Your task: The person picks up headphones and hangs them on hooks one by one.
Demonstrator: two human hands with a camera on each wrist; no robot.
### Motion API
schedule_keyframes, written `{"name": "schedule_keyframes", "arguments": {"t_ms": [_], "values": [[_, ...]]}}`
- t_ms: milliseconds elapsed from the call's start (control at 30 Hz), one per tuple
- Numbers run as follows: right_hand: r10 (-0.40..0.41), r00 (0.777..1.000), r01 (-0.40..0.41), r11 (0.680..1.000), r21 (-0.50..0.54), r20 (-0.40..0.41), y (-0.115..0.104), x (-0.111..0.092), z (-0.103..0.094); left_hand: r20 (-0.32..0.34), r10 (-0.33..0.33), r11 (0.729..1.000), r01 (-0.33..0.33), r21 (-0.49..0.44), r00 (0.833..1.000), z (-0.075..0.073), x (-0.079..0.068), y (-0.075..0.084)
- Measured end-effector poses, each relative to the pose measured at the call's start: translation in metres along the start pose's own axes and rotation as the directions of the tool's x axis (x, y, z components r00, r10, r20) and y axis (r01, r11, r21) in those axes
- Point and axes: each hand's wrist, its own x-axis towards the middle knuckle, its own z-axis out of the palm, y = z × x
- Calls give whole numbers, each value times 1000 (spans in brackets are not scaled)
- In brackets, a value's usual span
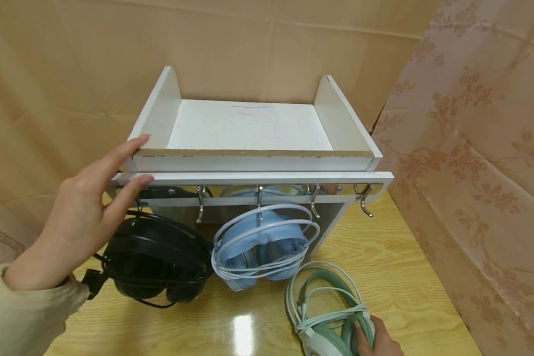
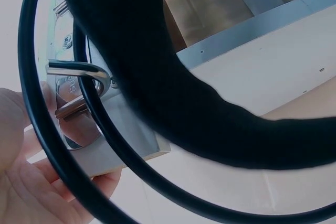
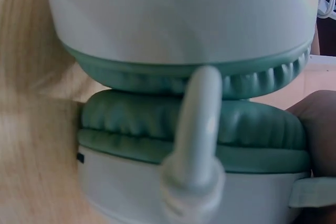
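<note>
My left hand (image 1: 82, 198) grips the left end of a white wooden shelf (image 1: 249, 128), thumb on its front hook rail (image 1: 267, 176) and fingers on the side panel. Black headphones (image 1: 155, 247) hang just beneath that hand; their headband (image 2: 157, 103) and thin outer frame cross the left wrist view, at a metal hook (image 2: 79, 69). At the lower right, my right hand (image 1: 380, 341) holds an ear cup of green and white headphones (image 1: 318, 343), their cable bundled across the headband. In the right wrist view the two ear cups (image 3: 184, 24) face each other, a pale microphone boom (image 3: 197, 129) before them.
Light blue headphones (image 1: 271, 225) with a wrapped cable hang from a middle hook. Bare double hooks (image 1: 365, 200) stick out at the rail's right. Below is a glossy wood-grain table (image 1: 405, 267). A flowered cloth (image 1: 480, 163) rises on the right, a tan one (image 1: 249, 44) behind.
</note>
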Motion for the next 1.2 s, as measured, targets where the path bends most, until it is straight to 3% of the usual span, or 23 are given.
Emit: {"name": "schedule_keyframes", "arguments": {"t_ms": [167,400,600,1200], "values": [[53,998,-52,998,32,-25,3,-3,4,-3,3,1000,-3,2,1000,0,0,0],[52,974,-29,994,104,-222,0,-10,11,-6,1,1000,-1,4,1000,0,0,-1],[56,942,-2,987,161,-332,-1,-14,16,-2,-3,1000,3,5,1000,1,0,-1],[96,898,17,968,252,-429,-8,-17,27,-2,-8,1000,8,-8,1000,0,0,0]]}}
